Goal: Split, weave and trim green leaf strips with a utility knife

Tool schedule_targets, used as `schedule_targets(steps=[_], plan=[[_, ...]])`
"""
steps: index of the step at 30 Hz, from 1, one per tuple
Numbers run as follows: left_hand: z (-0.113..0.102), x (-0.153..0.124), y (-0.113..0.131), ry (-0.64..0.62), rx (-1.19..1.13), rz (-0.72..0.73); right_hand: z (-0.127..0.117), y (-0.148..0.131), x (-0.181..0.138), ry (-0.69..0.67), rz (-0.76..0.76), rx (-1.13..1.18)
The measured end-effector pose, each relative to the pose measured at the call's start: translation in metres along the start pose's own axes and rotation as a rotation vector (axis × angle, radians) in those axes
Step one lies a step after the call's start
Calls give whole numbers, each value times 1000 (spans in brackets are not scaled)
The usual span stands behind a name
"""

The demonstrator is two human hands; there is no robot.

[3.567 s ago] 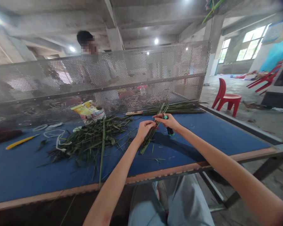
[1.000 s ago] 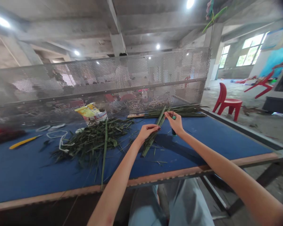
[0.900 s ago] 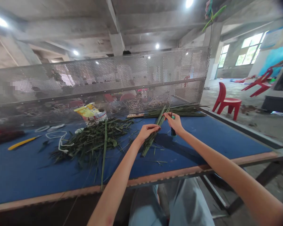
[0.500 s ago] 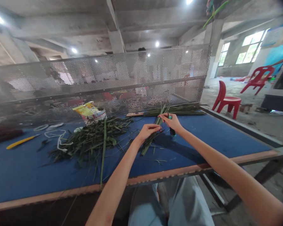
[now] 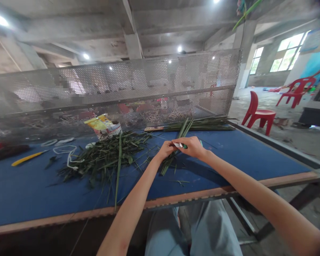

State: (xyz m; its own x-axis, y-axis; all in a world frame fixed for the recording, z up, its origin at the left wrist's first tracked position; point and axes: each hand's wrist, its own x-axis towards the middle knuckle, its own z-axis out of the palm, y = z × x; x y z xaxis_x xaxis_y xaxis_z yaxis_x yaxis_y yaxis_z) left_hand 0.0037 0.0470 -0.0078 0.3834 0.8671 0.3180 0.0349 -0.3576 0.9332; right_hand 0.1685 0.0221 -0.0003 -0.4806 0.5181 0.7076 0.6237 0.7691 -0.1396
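Left hand: my left hand (image 5: 165,150) is closed, fingers curled together around the upper part of a bunch of narrow green leaves (image 5: 167,164), whose tips fan down toward the table.

Right hand: my right hand (image 5: 193,147) is closed, fingers together around a small teal-and-white implement (image 5: 181,145). Its exact kind is hidden by my grip. My two hands are touching.

Bunch location: held just above the blue-covered table (image 5: 237,158), near its middle, closer to the front edge than the far edge.

Table, left of hands: a heap of loose green leaves (image 5: 106,156), with a white cord (image 5: 66,153) beside it and a yellow-bladed tool (image 5: 29,155) nearer the left end.

Table, far edge: a long bundle of green stalks (image 5: 200,125), a wooden strip (image 5: 154,128) and a printed plastic bag (image 5: 104,128).

Behind table: a perforated metal screen (image 5: 122,78) stands along the far edge.

Room: bare concrete beams (image 5: 133,46) overhead, a red plastic chair (image 5: 258,113) on the concrete floor (image 5: 290,149) to the right, and daylight windows (image 5: 282,60) beyond.
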Motion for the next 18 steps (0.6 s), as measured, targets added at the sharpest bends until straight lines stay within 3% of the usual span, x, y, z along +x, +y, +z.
schedule_targets(steps=[4, 8, 14, 18], plan=[[-2, -1, 2, 65, -10, 3, -1, -5, -2, 17, -38, -2], [-6, -4, 6, 201, -99, -84, 0, -14, -1, 63, -5, 146], [-15, -6, 14, 270, -367, -130, 4, -17, 12, 311, 472, 726], [-15, -6, 16, 206, -379, -136, 7, -4, 17, 336, 719, 1117]])
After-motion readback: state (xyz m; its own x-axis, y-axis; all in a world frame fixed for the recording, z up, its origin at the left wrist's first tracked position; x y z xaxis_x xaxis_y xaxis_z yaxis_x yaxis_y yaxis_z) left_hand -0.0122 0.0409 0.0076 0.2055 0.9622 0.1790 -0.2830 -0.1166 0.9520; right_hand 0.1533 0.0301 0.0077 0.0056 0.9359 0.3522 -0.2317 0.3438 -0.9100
